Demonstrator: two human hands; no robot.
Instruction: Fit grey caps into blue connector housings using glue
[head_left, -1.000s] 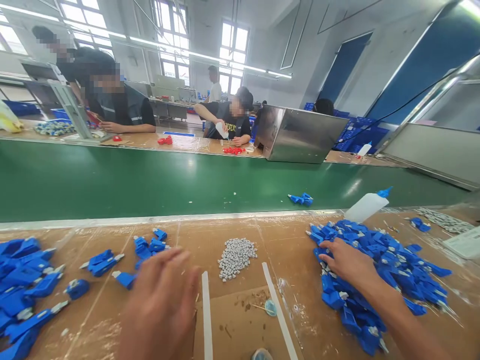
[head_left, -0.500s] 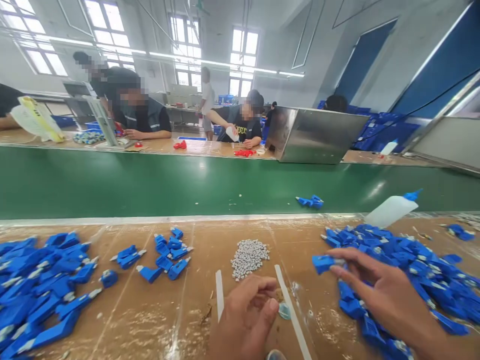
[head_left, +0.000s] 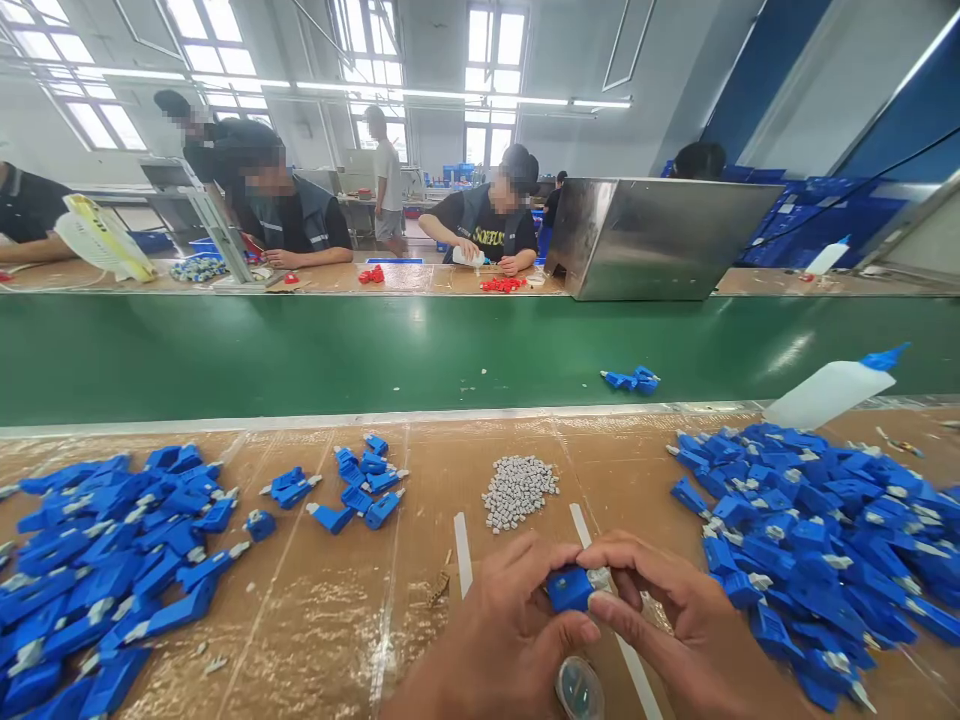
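Between my two hands is a blue plastic part (head_left: pixel 568 590) with a whitish tip. My left hand (head_left: pixel 517 620) grips its blue body between thumb and fingers. On its right end, the thumb and fingertips of my right hand (head_left: pixel 660 610) pinch the pale tip. Just below the hands stands a small round clear container (head_left: pixel 579 688). Beyond them lies a heap of small grey pellets (head_left: pixel 520 492). A large pile of similar blue parts (head_left: pixel 810 540) spreads to the right, and another pile of blue parts (head_left: pixel 112 570) covers the left.
Two white tape strips (head_left: pixel 463 555) mark the brown tabletop (head_left: pixel 300 610). A white squeeze bottle (head_left: pixel 829 393) with a blue cap leans behind the right pile. Past the table runs a green belt (head_left: pixel 300 350) carrying a few blue parts (head_left: pixel 631 380). Co-workers sit opposite, beside a metal box (head_left: pixel 660 240).
My right hand has brought the blue part from the right pile leftward to the middle. My left hand has closed on it too. The view has shifted slightly.
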